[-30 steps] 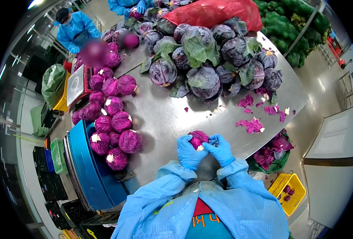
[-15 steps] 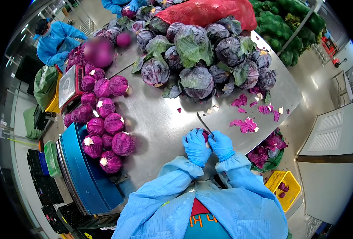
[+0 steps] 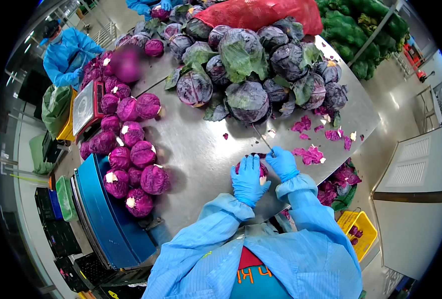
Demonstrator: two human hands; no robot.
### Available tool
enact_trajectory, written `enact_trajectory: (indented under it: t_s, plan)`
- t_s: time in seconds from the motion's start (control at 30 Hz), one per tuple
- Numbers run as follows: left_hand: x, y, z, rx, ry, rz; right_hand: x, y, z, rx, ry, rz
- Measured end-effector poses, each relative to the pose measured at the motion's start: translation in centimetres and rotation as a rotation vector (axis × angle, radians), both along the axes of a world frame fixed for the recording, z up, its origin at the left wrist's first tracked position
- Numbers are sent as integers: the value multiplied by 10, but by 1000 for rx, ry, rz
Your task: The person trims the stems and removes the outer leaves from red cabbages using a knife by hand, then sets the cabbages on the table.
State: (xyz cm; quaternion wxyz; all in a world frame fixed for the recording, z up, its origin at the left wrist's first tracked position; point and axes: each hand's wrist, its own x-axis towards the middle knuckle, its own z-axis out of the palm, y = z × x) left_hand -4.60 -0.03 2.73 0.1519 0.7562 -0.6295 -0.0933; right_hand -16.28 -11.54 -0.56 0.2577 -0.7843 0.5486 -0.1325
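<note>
My left hand [image 3: 248, 182], in a blue glove, lies over a purple cabbage [image 3: 263, 171] near the table's front edge, its fingers spread across the top. Just right of it, my right hand [image 3: 281, 162] is closed round the handle of a knife [image 3: 261, 137], whose thin blade points up and left, away from the cabbage. Peeled purple cabbages [image 3: 154, 179] with pale cut stems are grouped to the left. Beyond my hands is a pile of darker cabbages [image 3: 247, 102] with green outer leaves.
Loose leaf scraps [image 3: 310, 155] lie on the metal table [image 3: 196, 144]. A red scale [image 3: 87, 107] and blue bin [image 3: 106, 209] are at left, a yellow basket [image 3: 358, 232] at lower right. A red sack [image 3: 266, 15] tops the pile. Two co-workers in blue are beyond the table.
The knife first shows half a second ago in my right hand, which has since moved right, away from the cabbage. My left hand has gone from cradling the cabbage to lying over it.
</note>
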Motion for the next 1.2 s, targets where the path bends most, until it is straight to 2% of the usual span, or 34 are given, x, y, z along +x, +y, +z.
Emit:
enact_trajectory:
  t_s: [0.1, 0.2, 0.3, 0.4, 0.43, 0.53, 0.57, 0.63, 0.67, 0.7, 0.73, 0.87, 0.97, 1.0, 1.03, 1.07, 1.13, 1.2]
  plan:
    - [-2, 2, 2, 10, -22, -49, -3, -14, -14, 5, -23, -33]
    - [1, 0, 7, 2, 75, 4, -1, -9, -6, 182, -177, -58]
    - [9, 1, 4, -44, 206, 65, -1, 3, -20, 548, -681, 5]
    - [10, 2, 3, -47, 265, 8, 2, 3, -15, 873, -638, -19]
    - [10, 3, 4, -69, 251, 0, 4, 2, -11, 898, -671, -25]
    - [8, 2, 6, -117, 234, -18, 12, -7, -17, 591, -463, 164]
    - [8, 2, 7, -117, 246, -16, 12, -6, -15, 391, -341, 215]
    - [4, 2, 4, -133, 271, 3, 21, -7, 3, 211, -252, 170]
    - [1, 6, 4, -108, 183, -27, 22, -11, 7, 123, -206, 150]
    - [-4, 13, 6, -82, 96, -51, 19, -27, -29, 35, -147, 88]
    - [-6, 21, 6, -54, 6, -74, 12, -40, -36, -3, -170, -42]
    - [3, 49, -3, -44, 87, -49, -40, -49, -17, -193, -142, -384]
    - [4, 48, -17, -160, 100, -73, -42, -9, 10, 342, -359, -153]
    - [2, 47, -20, -205, 103, -78, -40, 5, 3, 484, -371, -49]
    - [2, 45, -18, -202, 112, -71, -30, 22, 32, 621, -329, 7]
    - [2, 43, -14, -199, 118, -64, -25, 33, 34, 712, -383, 45]
    - [2, 41, -10, -206, 140, -59, -19, 45, 5, 848, -688, -61]
    - [5, 42, -9, -231, 168, -73, -20, 45, -11, 863, -767, -51]
